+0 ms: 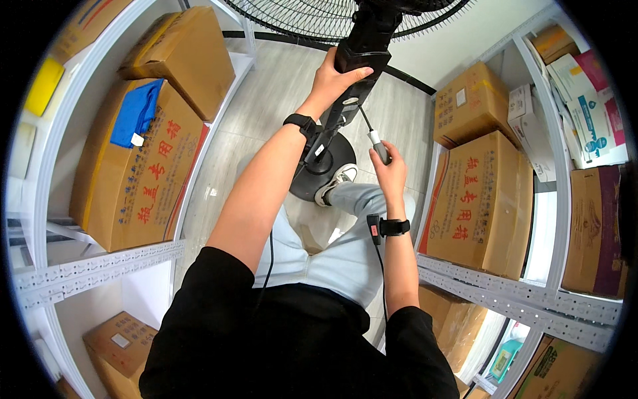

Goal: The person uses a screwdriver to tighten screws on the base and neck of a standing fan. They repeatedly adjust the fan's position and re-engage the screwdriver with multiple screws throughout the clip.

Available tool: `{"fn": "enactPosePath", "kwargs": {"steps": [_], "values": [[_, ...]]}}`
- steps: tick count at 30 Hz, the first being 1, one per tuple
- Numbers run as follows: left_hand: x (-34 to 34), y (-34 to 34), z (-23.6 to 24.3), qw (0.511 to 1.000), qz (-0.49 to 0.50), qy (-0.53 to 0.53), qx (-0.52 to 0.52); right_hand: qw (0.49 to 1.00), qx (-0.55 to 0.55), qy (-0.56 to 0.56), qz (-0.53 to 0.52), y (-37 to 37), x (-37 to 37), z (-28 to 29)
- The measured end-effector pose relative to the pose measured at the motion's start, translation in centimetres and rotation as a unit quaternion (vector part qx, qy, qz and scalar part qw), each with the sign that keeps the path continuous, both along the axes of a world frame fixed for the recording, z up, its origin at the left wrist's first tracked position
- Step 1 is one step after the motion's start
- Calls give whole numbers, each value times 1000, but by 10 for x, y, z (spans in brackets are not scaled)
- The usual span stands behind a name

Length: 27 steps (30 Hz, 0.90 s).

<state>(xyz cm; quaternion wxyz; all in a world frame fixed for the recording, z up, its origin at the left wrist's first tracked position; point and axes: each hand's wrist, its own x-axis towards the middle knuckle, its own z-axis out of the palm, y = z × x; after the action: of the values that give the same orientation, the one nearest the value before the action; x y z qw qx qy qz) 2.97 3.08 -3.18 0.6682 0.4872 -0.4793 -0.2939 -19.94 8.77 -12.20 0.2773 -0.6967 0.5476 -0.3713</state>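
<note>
My left hand (335, 83) grips the black upper housing (365, 58) of a standing fan, thumb across its face. The fan's wire grille (292, 20) runs along the top of the view, and its round black base (308, 183) rests on the floor beside my foot. My right hand (389, 163) is closed on a screwdriver (377, 146) with a grey and white handle; its dark shaft slants up to the side of the housing, just below my left hand. Whether the tip sits in a screw is too small to tell.
White metal shelving (100, 265) stands on both sides, holding cardboard boxes (149, 186), a folded blue cloth (133, 113) and white packages (585, 106). Pale tiled flooring (236, 100) lies between the shelves, with a dark skirting at the wall behind the fan. Dark cables hang from both wrist straps.
</note>
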Motion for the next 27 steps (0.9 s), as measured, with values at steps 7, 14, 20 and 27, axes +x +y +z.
{"fn": "enactPosePath", "kwargs": {"steps": [7,14,20,27], "values": [[4,-6,-8,1000,-3,5,-5,923,296,-245,30,-11,-4,-1],[3,-6,-9,1000,-3,4,-15,925,286,-251,2,-8,-2,1],[2,-4,-7,1000,-5,2,-9,974,-140,173,-40,10,11,1],[3,-3,-7,1000,3,9,-26,883,355,-302,53,-17,-8,4]]}}
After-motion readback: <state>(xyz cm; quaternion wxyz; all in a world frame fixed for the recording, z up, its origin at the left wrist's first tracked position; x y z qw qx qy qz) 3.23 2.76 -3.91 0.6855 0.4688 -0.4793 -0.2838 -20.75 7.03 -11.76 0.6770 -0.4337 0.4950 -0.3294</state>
